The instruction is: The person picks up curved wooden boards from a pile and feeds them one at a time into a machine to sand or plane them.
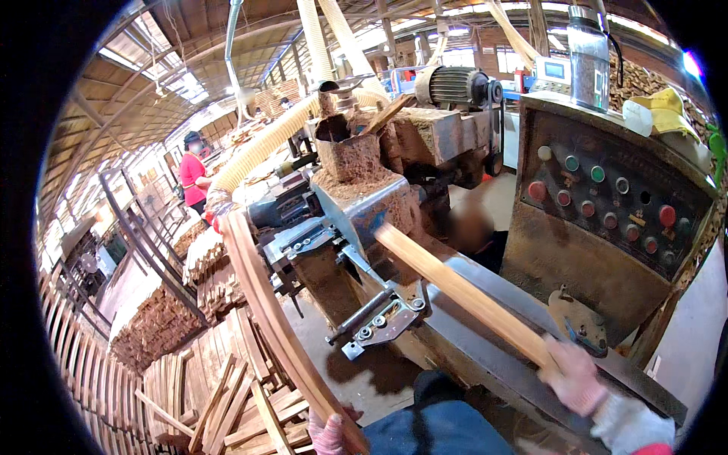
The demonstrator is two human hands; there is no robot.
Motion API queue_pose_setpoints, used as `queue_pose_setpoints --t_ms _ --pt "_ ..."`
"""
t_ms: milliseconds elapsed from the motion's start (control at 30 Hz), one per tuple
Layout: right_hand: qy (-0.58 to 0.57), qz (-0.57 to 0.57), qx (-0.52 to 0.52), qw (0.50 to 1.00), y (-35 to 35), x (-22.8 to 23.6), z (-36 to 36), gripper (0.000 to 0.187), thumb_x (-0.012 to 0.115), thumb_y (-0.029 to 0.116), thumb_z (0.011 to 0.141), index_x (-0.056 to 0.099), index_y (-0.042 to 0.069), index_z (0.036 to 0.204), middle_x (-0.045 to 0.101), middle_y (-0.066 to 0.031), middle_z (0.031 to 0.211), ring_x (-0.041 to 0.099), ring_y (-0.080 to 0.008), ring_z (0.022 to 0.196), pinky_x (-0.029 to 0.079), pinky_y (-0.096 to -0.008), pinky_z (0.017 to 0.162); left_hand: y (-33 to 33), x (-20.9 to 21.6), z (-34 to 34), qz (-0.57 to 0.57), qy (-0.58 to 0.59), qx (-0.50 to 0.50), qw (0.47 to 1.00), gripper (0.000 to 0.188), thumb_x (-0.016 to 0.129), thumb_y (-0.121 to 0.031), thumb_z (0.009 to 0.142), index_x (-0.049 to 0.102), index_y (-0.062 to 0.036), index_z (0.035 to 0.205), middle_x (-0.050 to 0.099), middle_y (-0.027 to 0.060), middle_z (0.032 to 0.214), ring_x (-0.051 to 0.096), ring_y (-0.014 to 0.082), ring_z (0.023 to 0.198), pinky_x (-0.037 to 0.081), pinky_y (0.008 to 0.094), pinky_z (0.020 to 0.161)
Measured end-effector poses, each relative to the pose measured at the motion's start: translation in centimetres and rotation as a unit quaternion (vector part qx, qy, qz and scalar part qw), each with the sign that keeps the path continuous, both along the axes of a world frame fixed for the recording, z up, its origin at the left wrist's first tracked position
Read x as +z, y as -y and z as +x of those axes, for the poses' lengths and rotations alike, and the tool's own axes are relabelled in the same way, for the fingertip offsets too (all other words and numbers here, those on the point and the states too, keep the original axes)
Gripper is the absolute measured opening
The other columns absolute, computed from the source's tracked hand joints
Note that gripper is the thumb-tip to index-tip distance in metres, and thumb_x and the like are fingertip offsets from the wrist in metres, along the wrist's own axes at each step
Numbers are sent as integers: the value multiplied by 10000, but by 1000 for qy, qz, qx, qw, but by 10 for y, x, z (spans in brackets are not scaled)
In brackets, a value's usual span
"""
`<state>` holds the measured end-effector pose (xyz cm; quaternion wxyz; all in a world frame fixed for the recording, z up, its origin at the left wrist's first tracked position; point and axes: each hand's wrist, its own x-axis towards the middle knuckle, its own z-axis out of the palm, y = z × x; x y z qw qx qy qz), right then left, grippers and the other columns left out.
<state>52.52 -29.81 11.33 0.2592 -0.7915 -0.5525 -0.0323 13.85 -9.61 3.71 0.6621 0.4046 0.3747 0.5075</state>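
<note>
My right hand [576, 377], in a pale pinkish glove, is closed round the near end of a wooden strip [462, 292]. The strip lies along the metal bed [523, 318] of a woodworking machine, its far end against the sawdust-covered housing [371, 201]. At the lower edge my left hand [327, 434], in a striped glove, grips the near end of long wooden strips [277, 322]. They run up along the machine's left side and look bent by the lens. A metal guide bracket [383, 318] with bolts juts out between the two.
At the right stands a control panel [607, 201] with several buttons, a clear bottle [588, 64] on top. An electric motor [455, 86] and a ribbed hose [265, 148] sit on the machine. Stacked strips [220, 394] fill the lower left. A person in red [191, 174] stands far left.
</note>
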Motion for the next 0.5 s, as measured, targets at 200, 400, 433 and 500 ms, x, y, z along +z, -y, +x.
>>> queue_pose_setpoints --t_ms 200,400,433,500 --pt "182 -29 19 983 76 27 -19 434 715 80 653 615 64 1075 599 -156 1100 562 -380 1023 444 -488 903 -27 8 23 30 73 4 997 607 812 -349 816 514 4 1209 631 138 923 676 286 822 608 496 769" --pt "135 -21 106 985 -46 1 19 422 732 102 702 622 105 1109 598 -125 1152 557 -386 1123 446 -500 989 -2 10 7 12 17 -21 1000 652 824 -379 801 501 18 1206 639 160 965 677 293 853 598 476 811" --pt "150 9 110 982 -61 5 21 419 724 93 717 625 107 1123 596 -129 1156 550 -390 1131 448 -499 981 0 13 9 1 29 -39 999 646 821 -376 806 499 20 1201 635 156 967 673 290 855 595 466 817" --pt "151 18 111 982 -98 -13 34 399 711 88 745 629 112 1135 591 -129 1177 546 -385 1138 449 -500 970 5 17 11 23 29 -41 998 648 791 -400 828 490 4 1234 647 154 956 688 307 839 597 471 802"
